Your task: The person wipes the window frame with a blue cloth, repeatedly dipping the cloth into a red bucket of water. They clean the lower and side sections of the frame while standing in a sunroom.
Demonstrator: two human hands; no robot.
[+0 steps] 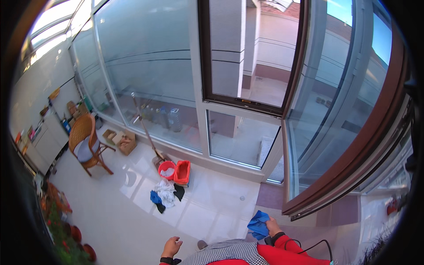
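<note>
My right hand (273, 226), at the lower right, grips a crumpled blue cloth (258, 225) that hangs to its left. My left hand (171, 247) is at the bottom centre, empty, with its fingers apart. To the right, a brown-framed glass window sash (338, 126) stands swung out from its opening. On the tiled floor ahead lies a pile of white cloths (165, 192) with a blue cloth (155, 197) and black cloths beside it. Just behind the pile are a red basin (167, 170) holding a whitish cloth and a bin with a red liner (182, 172).
A broom (144, 126) and dustpan lean at the glass wall. A wicker chair (86, 142) with a cushion and cardboard boxes (124, 142) stand to the left. Potted plants (74, 233) line the lower left. The sash's lower corner juts out near my right arm.
</note>
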